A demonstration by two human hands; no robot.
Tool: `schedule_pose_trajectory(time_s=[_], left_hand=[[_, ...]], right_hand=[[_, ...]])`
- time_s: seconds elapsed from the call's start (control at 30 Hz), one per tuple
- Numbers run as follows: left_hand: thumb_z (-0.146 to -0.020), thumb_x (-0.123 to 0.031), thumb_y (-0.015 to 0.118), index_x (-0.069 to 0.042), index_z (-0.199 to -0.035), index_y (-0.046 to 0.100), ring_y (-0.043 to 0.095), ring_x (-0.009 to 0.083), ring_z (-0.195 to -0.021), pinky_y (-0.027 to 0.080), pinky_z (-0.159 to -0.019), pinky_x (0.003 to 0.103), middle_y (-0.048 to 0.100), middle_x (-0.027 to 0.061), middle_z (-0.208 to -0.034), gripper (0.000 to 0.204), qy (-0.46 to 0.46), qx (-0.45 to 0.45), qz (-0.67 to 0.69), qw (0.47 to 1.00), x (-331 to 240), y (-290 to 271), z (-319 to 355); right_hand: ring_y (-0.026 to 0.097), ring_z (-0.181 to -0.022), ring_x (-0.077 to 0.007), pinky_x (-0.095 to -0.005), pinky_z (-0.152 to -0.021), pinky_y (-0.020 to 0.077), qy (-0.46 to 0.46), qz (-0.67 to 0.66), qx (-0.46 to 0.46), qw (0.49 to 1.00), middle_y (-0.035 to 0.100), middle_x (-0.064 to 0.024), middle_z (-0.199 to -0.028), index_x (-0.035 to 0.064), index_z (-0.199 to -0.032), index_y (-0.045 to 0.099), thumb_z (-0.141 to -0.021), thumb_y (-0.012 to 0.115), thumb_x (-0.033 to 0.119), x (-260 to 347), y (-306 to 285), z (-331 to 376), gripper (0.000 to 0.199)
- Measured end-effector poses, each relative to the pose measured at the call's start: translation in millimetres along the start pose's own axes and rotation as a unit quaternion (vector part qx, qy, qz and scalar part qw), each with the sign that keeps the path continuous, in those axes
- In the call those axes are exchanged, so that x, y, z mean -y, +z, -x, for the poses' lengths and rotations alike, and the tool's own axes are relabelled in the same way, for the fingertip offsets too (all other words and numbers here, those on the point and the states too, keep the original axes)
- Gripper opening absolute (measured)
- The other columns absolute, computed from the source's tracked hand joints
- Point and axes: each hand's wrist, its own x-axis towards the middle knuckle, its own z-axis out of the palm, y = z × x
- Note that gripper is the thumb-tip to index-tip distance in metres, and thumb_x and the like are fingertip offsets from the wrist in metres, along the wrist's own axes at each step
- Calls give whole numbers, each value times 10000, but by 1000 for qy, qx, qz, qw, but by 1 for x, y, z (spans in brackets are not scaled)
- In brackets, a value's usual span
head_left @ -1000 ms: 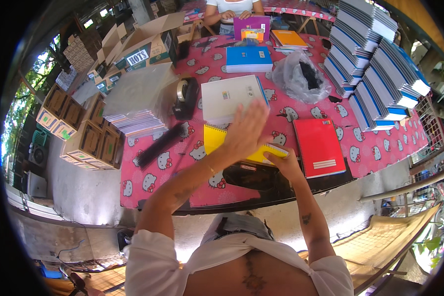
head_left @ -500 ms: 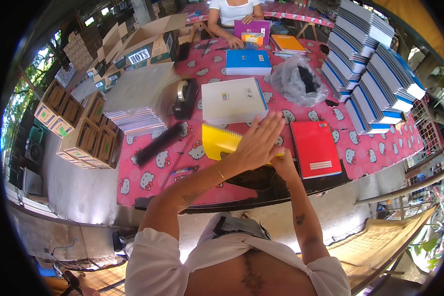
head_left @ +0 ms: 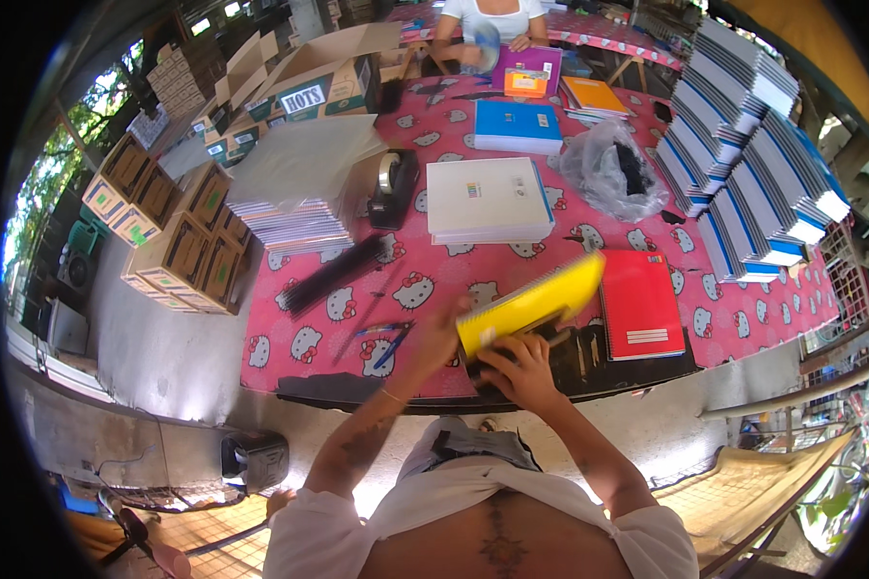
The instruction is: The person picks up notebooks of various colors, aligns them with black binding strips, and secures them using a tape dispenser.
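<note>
A yellow spiral notebook (head_left: 541,297) is tilted above the near edge of the table, its coil along the far side. My left hand (head_left: 442,333), somewhat blurred, grips its left end, with part of the fingers hidden. Against its near edge my right hand (head_left: 523,371) is curled, fingertips at the cover. To the right lies a red spiral notebook (head_left: 644,304), flat on the table. Beyond the yellow one sits a stack of white-covered notebooks (head_left: 488,198). Pens (head_left: 393,347) lie left of my left hand.
Left on the pink patterned table (head_left: 309,343) are black binding coils (head_left: 333,277), a tape dispenser (head_left: 393,188) and a notebook stack under clear plastic (head_left: 304,159). Farther off are blue notebooks (head_left: 517,125), a plastic bag (head_left: 613,174) and a person (head_left: 492,29). Tall notebook stacks (head_left: 734,125) stand right.
The yellow notebook has swung round, its right end now raised and farther right. My left hand has moved from over it to its left end; my right hand has shifted left and nearer.
</note>
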Motion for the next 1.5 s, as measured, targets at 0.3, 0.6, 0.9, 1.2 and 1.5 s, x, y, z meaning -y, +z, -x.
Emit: schedule_pose_trajectory(time_s=[0.3,0.6,0.9,1.2,1.5], left_hand=[[-964,-280,593,-46,-1254,585,642,381,-945,534,-773,494,639,196,-1065,372,293,-178,-534,773,68,-82,52],[-1011,-322,570,-4,-1184,588,717,277,-862,596,-769,417,699,142,-1015,362,-46,-7,376,925,-93,-47,30],[-1037,-286,510,42,-1181,570,717,373,-974,610,-801,486,679,277,-1098,363,-107,99,489,860,-91,-66,9],[-1000,-194,587,-5,-1204,655,671,272,-838,552,-773,352,694,145,-987,287,149,3,-160,976,-120,-71,4],[-894,-148,669,-85,-1208,681,629,388,-948,517,-848,457,645,167,-1131,321,269,-89,-398,873,29,-73,5]], right_hand=[[597,-1021,-261,-468,-848,448,92,155,-119,976,601,-46,-1139,156,-1141,693,-868,699,221,29,-28,-115,280],[684,-719,-269,-401,-718,538,127,107,-73,983,667,-43,-822,123,-950,663,-878,693,221,-17,-17,-129,125],[676,-703,-293,-400,-689,543,130,90,-59,986,668,-48,-818,124,-951,668,-889,688,222,-12,-22,-134,118],[681,-703,-259,-384,-660,531,122,121,-47,984,669,-38,-847,141,-998,664,-849,699,202,-12,-43,-129,164],[609,-638,-178,-331,-575,481,416,2,-199,887,677,-136,-799,8,-1154,668,-951,638,123,-116,-202,-45,235]])
